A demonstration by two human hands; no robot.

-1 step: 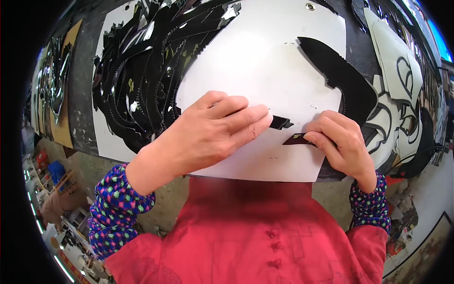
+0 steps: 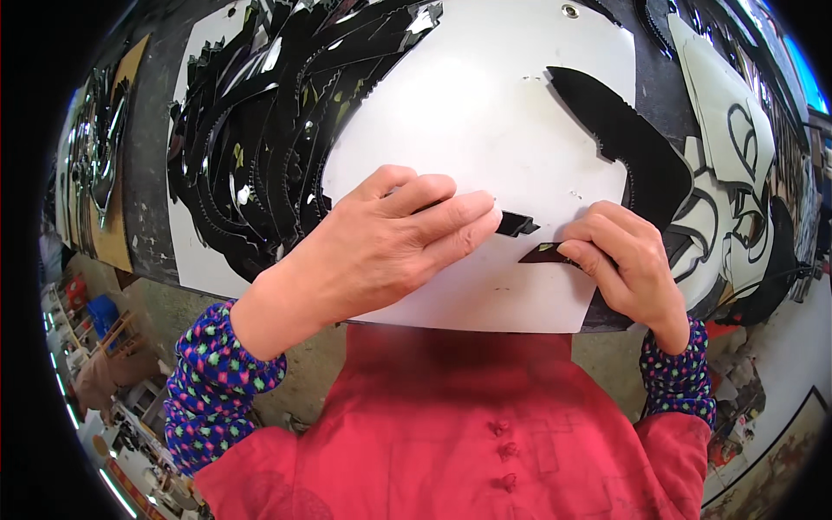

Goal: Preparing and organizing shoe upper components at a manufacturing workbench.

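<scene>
Over the white board (image 2: 468, 113), my left hand (image 2: 399, 238) is closed, its fingers pressed together on a glossy black strip (image 2: 517, 224). Only the strip's slanted right end shows past the fingertips; the rest is hidden beneath them. My right hand (image 2: 620, 251) pinches a small dark shiny piece (image 2: 543, 253) between thumb and fingers, just below and right of the strip. The two pieces are close together but apart. Beyond my right hand lies a large curved matte black piece (image 2: 633, 139) with a partly toothed edge.
A heap of glossy black strips (image 2: 277, 130) with toothed edges covers the board's left side. Pale cut pieces (image 2: 728, 130) are stacked at the right. A brown board (image 2: 130, 173) with dark strips stands far left. The table's front edge runs close to my red garment (image 2: 451, 416).
</scene>
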